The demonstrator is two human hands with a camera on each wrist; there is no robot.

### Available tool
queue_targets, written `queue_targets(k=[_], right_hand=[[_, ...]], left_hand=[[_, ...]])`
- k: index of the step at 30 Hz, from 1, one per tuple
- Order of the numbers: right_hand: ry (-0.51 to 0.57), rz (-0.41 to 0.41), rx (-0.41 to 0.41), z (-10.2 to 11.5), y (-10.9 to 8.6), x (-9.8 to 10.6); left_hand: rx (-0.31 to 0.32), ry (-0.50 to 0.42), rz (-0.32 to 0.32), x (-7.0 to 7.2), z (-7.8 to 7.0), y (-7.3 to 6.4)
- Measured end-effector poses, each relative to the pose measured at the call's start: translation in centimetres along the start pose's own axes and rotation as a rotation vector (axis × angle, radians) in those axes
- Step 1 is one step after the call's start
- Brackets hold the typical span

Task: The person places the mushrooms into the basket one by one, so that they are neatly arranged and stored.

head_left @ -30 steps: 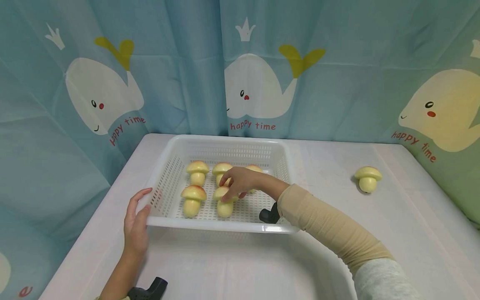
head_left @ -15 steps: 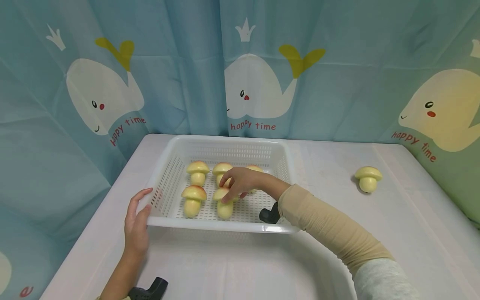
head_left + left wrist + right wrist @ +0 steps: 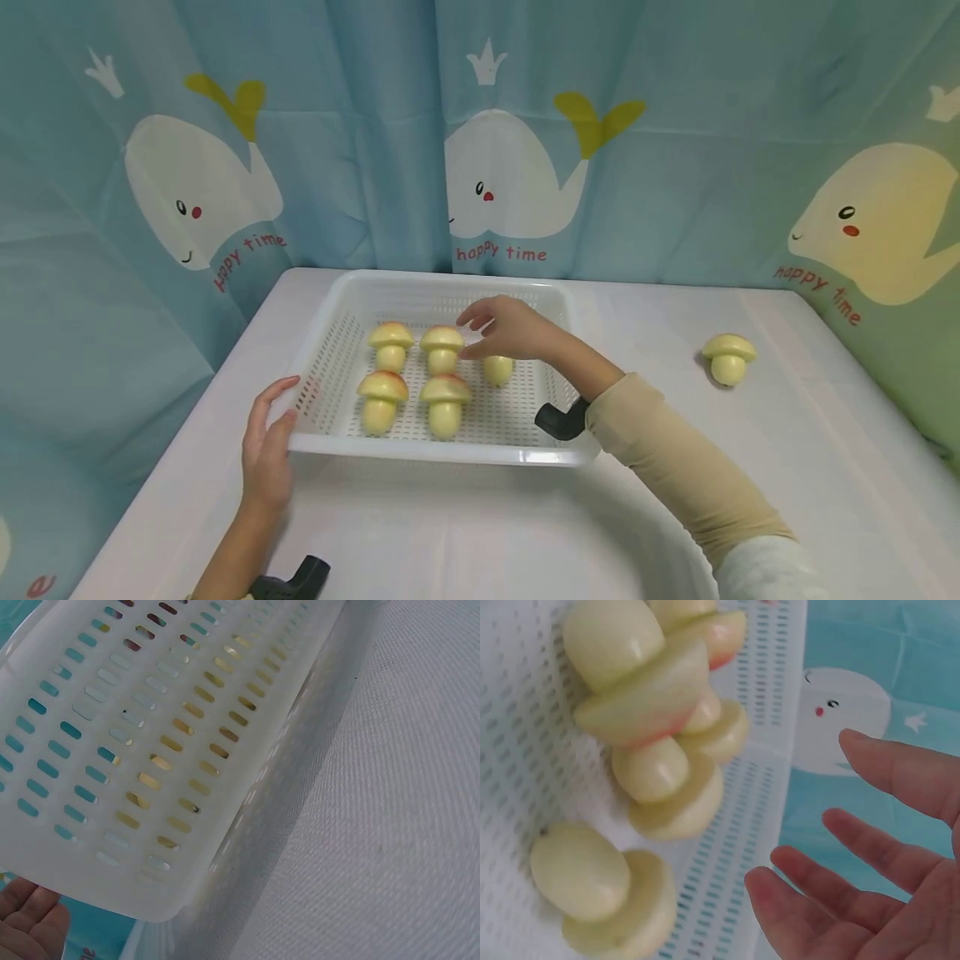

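A white perforated plastic basket (image 3: 420,450) holds several glossy yellow toy mushrooms, set in a back row and a front row. My right hand (image 3: 513,329) hovers over the back right of the basket, fingers spread and nothing between them. It partly covers the rightmost back mushroom (image 3: 498,371). Just in front stands the middle mushroom (image 3: 445,408) of the front row. In the right wrist view the right hand (image 3: 877,900) is apart from the mushrooms. My left hand (image 3: 267,467) touches the basket's left rim near the front corner, its thumb and fingers apart.
Another toy mushroom (image 3: 728,360) stands on the white-covered table (image 3: 480,533), right of the basket. A blue curtain (image 3: 375,167) with whale prints hangs behind. Black camera mounts sit at both wrists.
My right hand has let go of the front middle mushroom and lifted toward the back of the basket, its fingers spreading. That mushroom stays standing. The left hand keeps its place on the rim.
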State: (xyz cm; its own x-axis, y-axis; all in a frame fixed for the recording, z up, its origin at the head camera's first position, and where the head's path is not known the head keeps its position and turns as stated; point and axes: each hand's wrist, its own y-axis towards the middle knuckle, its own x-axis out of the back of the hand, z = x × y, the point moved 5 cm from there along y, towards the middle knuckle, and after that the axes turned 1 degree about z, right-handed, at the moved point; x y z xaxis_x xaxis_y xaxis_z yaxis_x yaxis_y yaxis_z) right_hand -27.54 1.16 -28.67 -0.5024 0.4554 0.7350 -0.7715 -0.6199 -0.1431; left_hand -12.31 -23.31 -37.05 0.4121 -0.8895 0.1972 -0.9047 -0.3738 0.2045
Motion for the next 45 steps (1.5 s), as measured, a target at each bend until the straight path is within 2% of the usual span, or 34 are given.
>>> queue_targets(k=[5,11,19,33,45], right_hand=[[0.019,-0.054,0.001,-0.4,-0.6,1.4],[0.027,-0.075,-0.006,-1.4,-1.5,2.4],[0.018,-0.087,-0.069,-2.3,-2.7,4.0],[0.001,-0.128,-0.066,-4.5,-4.3,6.2],[0.003,-0.154,-0.096,-7.0,-5.9,7.9]], left_hand=[[-0.005,-0.012,-0.003,0.1,-0.1,0.0],[-0.007,-0.012,-0.006,0.0,0.0,0.0],[-0.013,-0.025,0.003,-0.1,0.1,0.1],[-0.005,0.012,-0.001,0.0,0.0,-0.1],[0.004,-0.012,0.004,0.0,0.2,-0.1]])
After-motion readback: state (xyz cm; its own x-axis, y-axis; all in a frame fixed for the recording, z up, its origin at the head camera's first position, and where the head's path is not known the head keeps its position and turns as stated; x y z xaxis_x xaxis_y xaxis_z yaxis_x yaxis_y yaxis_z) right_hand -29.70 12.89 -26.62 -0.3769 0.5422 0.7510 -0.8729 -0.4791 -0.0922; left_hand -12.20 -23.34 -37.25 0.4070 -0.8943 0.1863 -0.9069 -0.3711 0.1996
